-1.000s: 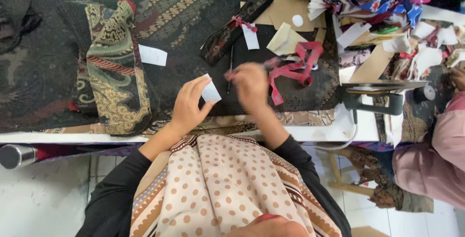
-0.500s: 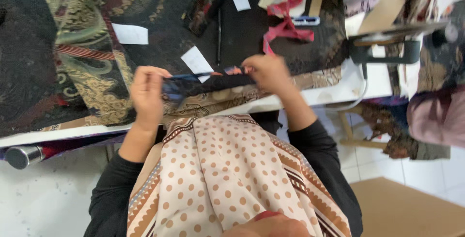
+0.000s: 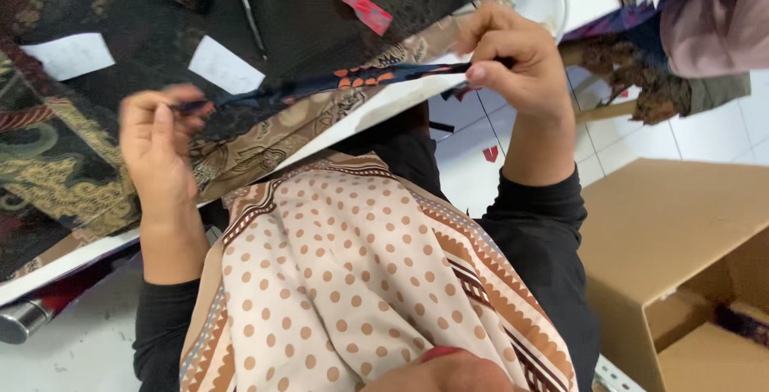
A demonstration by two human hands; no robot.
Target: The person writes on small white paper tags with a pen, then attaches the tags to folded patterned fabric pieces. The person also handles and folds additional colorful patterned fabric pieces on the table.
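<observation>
My left hand [image 3: 158,149] pinches one end of a narrow dark blue fabric strip with orange marks [image 3: 344,81]. My right hand [image 3: 517,60] pinches the other end, and the strip is stretched taut between them just above the table's front edge. Beneath it lie dark patterned batik cloths [image 3: 72,168] spread over the white table [image 3: 376,108]. A white paper tag [image 3: 224,65] lies on the black cloth just behind the strip. My dotted beige scarf fills the lower middle of the view.
Another white tag [image 3: 68,56] lies at the far left. A red strip [image 3: 360,1] rests on the black cloth at the top. An open cardboard box [image 3: 681,256] stands on the tiled floor to my right. Another person's pink sleeve [image 3: 713,16] is at the upper right.
My hands have moved apart and pulled the dark strip taut between them. The view has tilted and drawn closer to the table edge, bringing the cardboard box into sight.
</observation>
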